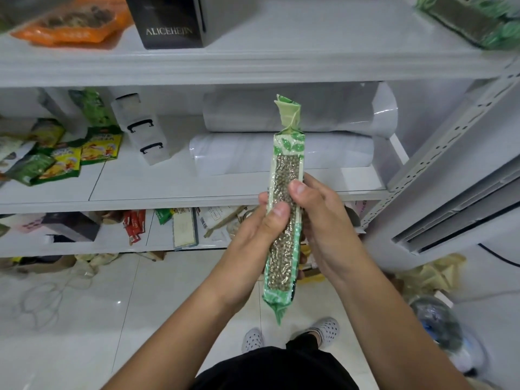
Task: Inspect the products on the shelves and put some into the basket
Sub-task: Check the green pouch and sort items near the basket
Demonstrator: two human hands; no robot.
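2 hands grip 1 green bean packet (284, 220) upright | left hand (253, 235) | right hand (323, 229)

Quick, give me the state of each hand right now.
Left hand: grips the long green packet of beans, thumb across its clear window.
Right hand: grips the same packet from the other side, thumb on its front.

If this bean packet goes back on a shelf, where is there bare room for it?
Top shelf: bare stretch between the black box and a second green packet. Middle shelf: bare front strip before the white rolls, right of the clear drawer box. Crowded: snack bags at left, and the bottom shelf.
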